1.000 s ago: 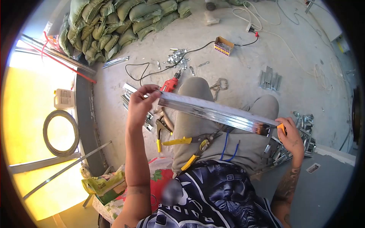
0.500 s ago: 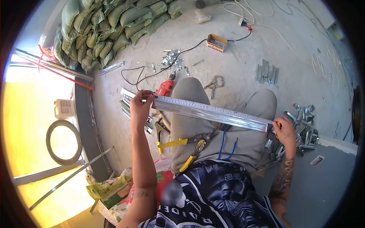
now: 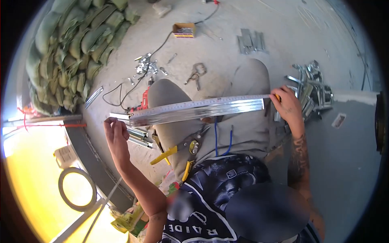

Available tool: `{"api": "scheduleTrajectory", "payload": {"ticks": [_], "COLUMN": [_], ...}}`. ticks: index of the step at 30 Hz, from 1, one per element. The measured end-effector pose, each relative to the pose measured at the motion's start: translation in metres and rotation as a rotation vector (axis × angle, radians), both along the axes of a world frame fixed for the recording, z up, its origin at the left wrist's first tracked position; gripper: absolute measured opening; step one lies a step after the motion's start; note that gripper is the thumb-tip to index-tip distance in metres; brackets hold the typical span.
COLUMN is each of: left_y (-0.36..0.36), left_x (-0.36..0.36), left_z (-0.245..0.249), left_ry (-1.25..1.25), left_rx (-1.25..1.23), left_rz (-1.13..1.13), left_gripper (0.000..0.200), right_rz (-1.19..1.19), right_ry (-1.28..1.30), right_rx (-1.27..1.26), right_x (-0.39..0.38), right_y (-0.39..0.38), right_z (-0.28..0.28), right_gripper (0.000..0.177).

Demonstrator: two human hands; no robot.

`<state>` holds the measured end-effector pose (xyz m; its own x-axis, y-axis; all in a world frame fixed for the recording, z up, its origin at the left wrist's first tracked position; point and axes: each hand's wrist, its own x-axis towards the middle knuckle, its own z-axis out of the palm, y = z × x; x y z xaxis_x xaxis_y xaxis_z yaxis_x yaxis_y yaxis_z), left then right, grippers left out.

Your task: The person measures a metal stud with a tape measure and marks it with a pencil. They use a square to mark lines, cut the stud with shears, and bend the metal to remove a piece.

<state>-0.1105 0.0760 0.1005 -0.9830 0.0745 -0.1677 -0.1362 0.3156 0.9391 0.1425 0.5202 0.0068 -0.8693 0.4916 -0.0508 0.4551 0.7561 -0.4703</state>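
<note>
My right hand (image 3: 288,106) is closed around a tape measure, and a bit of its yellow case shows between the fingers. The tape's white blade (image 3: 194,104) runs out leftward along the upper edge of a shiny metal channel (image 3: 202,112) lying across my thighs. At the left end, my left hand (image 3: 117,133) has its fingers pinched together at the blade's tip; the exact contact is hard to see. Yellow-handled snips (image 3: 188,170) rest on my lap, beside another yellow-handled tool (image 3: 164,155). Beyond my left knee, a red drill (image 3: 144,99) is partly hidden.
Locking pliers (image 3: 197,74), small metal clips (image 3: 145,65) and an open box (image 3: 184,30) are on the floor ahead. Metal brackets (image 3: 312,91) are piled at right, and short metal pieces (image 3: 250,41) lie beyond my knees. Green sandbags (image 3: 77,48) are stacked at left.
The view has turned, so the floor objects appear further left. The channel and blade now slope up toward my right hand instead of down. Both hands have stayed near the blade's two ends.
</note>
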Motion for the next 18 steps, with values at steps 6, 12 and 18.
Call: {"api": "scheduleTrajectory", "payload": {"ticks": [6,12,18], "left_y": [0.077,0.13,0.181], "left_x": [0.033,0.064,0.097], "left_z": [0.009,-0.032,-0.071], "left_ry": [-0.011,-0.023,0.06], "left_rx": [-0.125,0.051,-0.019], "left_rz": [-0.219,-0.497,-0.673], "left_gripper": [0.012,0.009,0.007], "right_rz": [-0.011,-0.024,-0.045], "right_ry": [0.054,0.073,0.075], "right_rx": [0.078,0.095,0.097], "right_x": [0.005,0.009,0.008], "right_y": [-0.002,-0.001,-0.007], "right_z": [-0.008,-0.015,-0.014], "right_gripper": [0.014,0.014,0.013]}}
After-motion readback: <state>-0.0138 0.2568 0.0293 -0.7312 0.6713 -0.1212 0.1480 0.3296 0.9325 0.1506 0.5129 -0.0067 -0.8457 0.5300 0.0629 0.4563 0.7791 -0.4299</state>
